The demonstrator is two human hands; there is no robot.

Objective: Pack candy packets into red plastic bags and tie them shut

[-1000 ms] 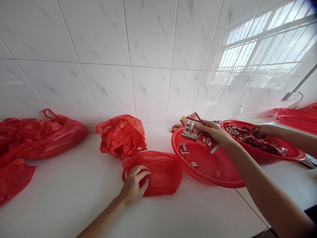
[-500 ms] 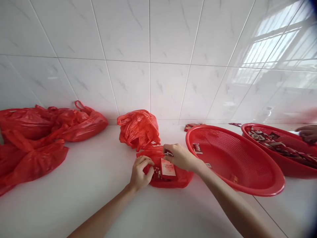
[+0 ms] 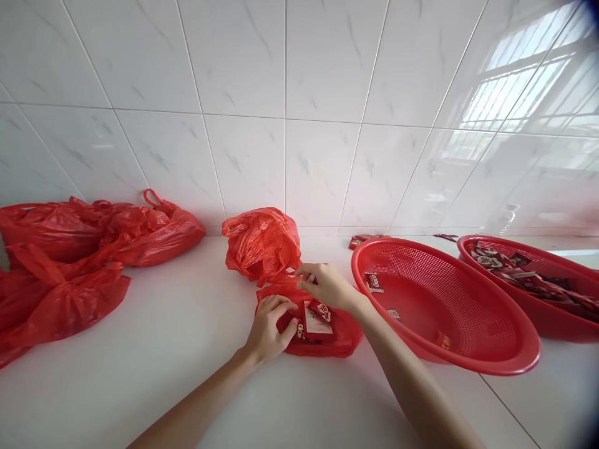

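Observation:
A red plastic bag (image 3: pixel 344 340) lies in front of me with its mouth spread. In it rest a pale printed card (image 3: pixel 314 321) and a small dark-red packet (image 3: pixel 322 310) on the card. More packets show at the left of the bag. My left hand (image 3: pixel 270 327) rests at the bag's left edge, thumb and fingers apart. Above the bag's far rim is my right hand (image 3: pixel 327 285), fingers bent and apart, with nothing visible in them. Just behind stands a crumpled bunch of red bags (image 3: pixel 262 243).
A red perforated basket (image 3: pixel 508 362) at right holds a few small packets. Beyond it another red basket (image 3: pixel 556 327) contains many packets. Filled red bags (image 3: pixel 154 240) sit at the left by the tiled wall (image 3: pixel 253 168). Some packets (image 3: pixel 360 241) lie behind the near basket.
My right hand has let go of the dark-red packet, now on the card, and moved up and left. My left fingers have spread. Another person's hand at the far basket has left view.

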